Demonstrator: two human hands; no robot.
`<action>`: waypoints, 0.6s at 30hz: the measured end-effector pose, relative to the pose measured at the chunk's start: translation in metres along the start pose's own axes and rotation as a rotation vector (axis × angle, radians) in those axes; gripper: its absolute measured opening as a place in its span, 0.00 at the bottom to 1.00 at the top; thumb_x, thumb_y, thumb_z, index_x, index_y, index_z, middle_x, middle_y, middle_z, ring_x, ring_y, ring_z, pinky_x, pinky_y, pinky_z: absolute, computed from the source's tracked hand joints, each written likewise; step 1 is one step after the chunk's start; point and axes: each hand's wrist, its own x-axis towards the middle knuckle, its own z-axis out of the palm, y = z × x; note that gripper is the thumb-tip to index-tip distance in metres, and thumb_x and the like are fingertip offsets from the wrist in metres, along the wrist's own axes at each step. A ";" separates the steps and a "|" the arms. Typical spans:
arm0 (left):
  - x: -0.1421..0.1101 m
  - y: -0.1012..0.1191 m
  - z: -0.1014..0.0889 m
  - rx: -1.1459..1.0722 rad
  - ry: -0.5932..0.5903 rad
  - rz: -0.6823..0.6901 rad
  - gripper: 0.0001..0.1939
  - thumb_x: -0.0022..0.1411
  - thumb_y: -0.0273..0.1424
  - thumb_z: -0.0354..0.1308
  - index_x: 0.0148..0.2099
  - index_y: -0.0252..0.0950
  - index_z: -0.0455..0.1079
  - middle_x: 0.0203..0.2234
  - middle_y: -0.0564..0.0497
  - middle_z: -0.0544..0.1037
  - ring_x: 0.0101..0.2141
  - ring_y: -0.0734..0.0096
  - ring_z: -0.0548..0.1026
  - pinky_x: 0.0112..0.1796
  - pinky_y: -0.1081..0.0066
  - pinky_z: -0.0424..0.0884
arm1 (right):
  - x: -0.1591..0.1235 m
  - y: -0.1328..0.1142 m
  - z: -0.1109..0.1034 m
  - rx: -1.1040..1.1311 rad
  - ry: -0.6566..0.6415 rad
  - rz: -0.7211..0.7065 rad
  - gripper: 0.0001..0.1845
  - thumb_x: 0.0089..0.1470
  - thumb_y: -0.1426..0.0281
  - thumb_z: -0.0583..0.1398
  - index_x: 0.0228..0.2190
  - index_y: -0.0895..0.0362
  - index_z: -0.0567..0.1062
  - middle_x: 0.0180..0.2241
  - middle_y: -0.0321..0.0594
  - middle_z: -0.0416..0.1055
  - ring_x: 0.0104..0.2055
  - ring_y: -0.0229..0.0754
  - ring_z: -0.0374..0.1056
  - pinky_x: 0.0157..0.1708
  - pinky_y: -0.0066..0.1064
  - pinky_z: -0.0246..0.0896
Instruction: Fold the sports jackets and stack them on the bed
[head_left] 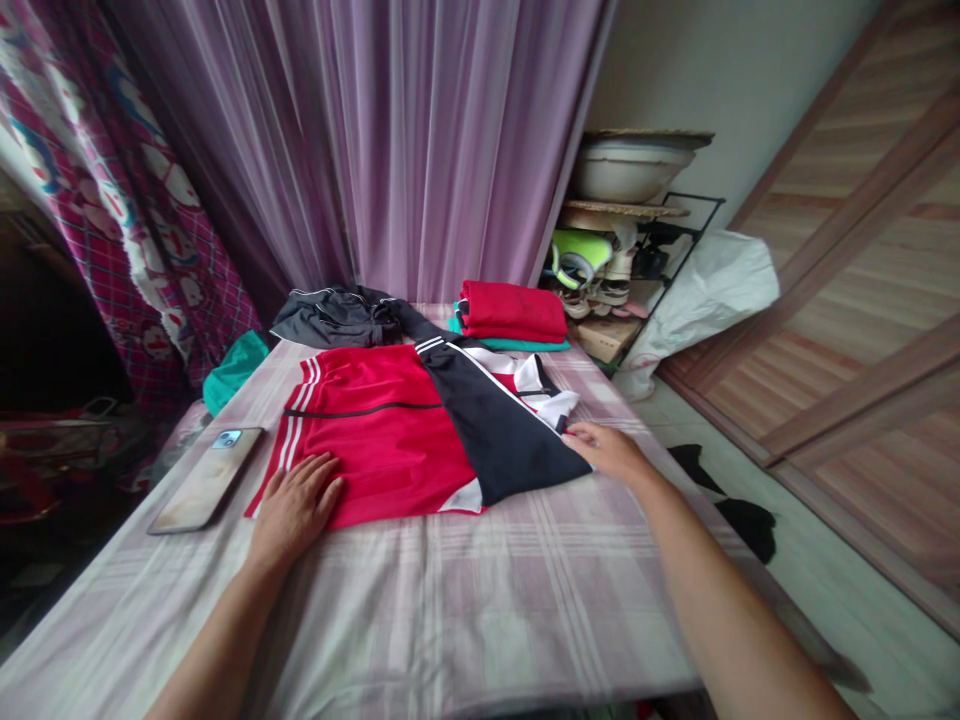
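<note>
A red, black and white track jacket (382,430) lies partly folded on the cloth-covered table. My left hand (298,497) rests flat on the red part near its striped edge, fingers stretched out. At the other side, my right hand (609,452) pinches the edge of the black sleeve (510,430), which lies slantwise across the red body. Beyond that sleeve, white and red parts of the jacket show, bunched up. A phone (206,480) lies to the left of my left hand, apart from it.
The checked tablecloth (480,620) has some wrinkles. Folded red clothing (514,310) is stacked at the back, beside a dark grey garment (334,318). Teal cloth (234,372) hangs at the left edge. A shelf rack (694,245) and white bag (705,290) stand right.
</note>
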 end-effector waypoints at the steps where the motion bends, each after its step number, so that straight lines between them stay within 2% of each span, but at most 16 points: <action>1: 0.000 0.000 0.000 0.000 -0.005 0.001 0.26 0.69 0.44 0.42 0.58 0.39 0.71 0.58 0.46 0.74 0.60 0.57 0.67 0.60 0.52 0.59 | 0.002 -0.008 0.003 -0.076 0.009 0.007 0.14 0.52 0.59 0.61 0.38 0.51 0.80 0.36 0.39 0.81 0.40 0.46 0.74 0.38 0.32 0.62; 3: 0.000 0.000 0.000 0.002 -0.013 0.001 0.26 0.69 0.44 0.42 0.59 0.40 0.70 0.58 0.46 0.73 0.61 0.58 0.67 0.60 0.53 0.59 | 0.001 -0.014 0.007 -0.197 -0.005 0.005 0.09 0.53 0.63 0.61 0.35 0.50 0.80 0.34 0.36 0.81 0.39 0.45 0.75 0.36 0.31 0.60; 5: -0.001 0.001 0.000 0.007 -0.011 -0.001 0.26 0.69 0.44 0.42 0.60 0.40 0.69 0.59 0.46 0.73 0.61 0.59 0.67 0.60 0.54 0.59 | -0.002 -0.009 0.007 -0.283 -0.028 0.004 0.06 0.53 0.66 0.61 0.32 0.49 0.80 0.34 0.35 0.81 0.39 0.44 0.75 0.35 0.30 0.59; 9: -0.002 0.001 0.000 0.022 0.001 0.003 0.27 0.69 0.45 0.42 0.61 0.38 0.68 0.59 0.46 0.72 0.61 0.59 0.66 0.61 0.54 0.57 | -0.013 0.005 0.000 -0.398 -0.060 0.104 0.07 0.54 0.66 0.60 0.33 0.49 0.79 0.37 0.36 0.81 0.41 0.45 0.75 0.35 0.32 0.59; 11: -0.002 0.001 0.001 0.026 0.001 0.006 0.27 0.69 0.45 0.42 0.61 0.38 0.68 0.60 0.45 0.72 0.62 0.59 0.66 0.61 0.54 0.57 | -0.016 -0.003 -0.002 -0.431 0.004 0.106 0.08 0.54 0.66 0.60 0.37 0.49 0.79 0.37 0.37 0.81 0.42 0.47 0.74 0.37 0.34 0.60; 13: -0.002 0.001 0.001 0.025 0.003 0.008 0.27 0.69 0.45 0.42 0.61 0.39 0.67 0.60 0.46 0.71 0.62 0.59 0.65 0.61 0.54 0.57 | -0.014 -0.024 0.000 -0.434 0.148 0.004 0.12 0.56 0.66 0.58 0.41 0.50 0.78 0.40 0.40 0.80 0.46 0.49 0.73 0.42 0.37 0.61; 15: -0.002 0.002 0.001 0.022 0.004 0.010 0.26 0.69 0.45 0.43 0.61 0.41 0.67 0.60 0.47 0.71 0.62 0.59 0.65 0.61 0.54 0.57 | -0.008 -0.050 0.007 -0.388 0.302 -0.176 0.17 0.60 0.65 0.54 0.48 0.53 0.76 0.48 0.45 0.77 0.51 0.50 0.70 0.48 0.40 0.61; 17: -0.003 0.002 0.001 0.019 0.003 0.009 0.26 0.69 0.45 0.44 0.62 0.41 0.67 0.60 0.47 0.71 0.62 0.59 0.65 0.62 0.54 0.56 | 0.001 -0.073 0.021 -0.335 0.373 -0.352 0.23 0.64 0.64 0.49 0.55 0.57 0.71 0.57 0.49 0.69 0.59 0.50 0.64 0.56 0.40 0.57; 18: -0.003 0.002 0.000 0.019 0.001 0.008 0.26 0.69 0.45 0.44 0.62 0.41 0.67 0.60 0.46 0.71 0.62 0.59 0.65 0.62 0.54 0.56 | 0.007 -0.081 0.030 -0.326 0.359 -0.416 0.26 0.64 0.63 0.48 0.59 0.58 0.68 0.62 0.50 0.64 0.63 0.49 0.59 0.59 0.41 0.54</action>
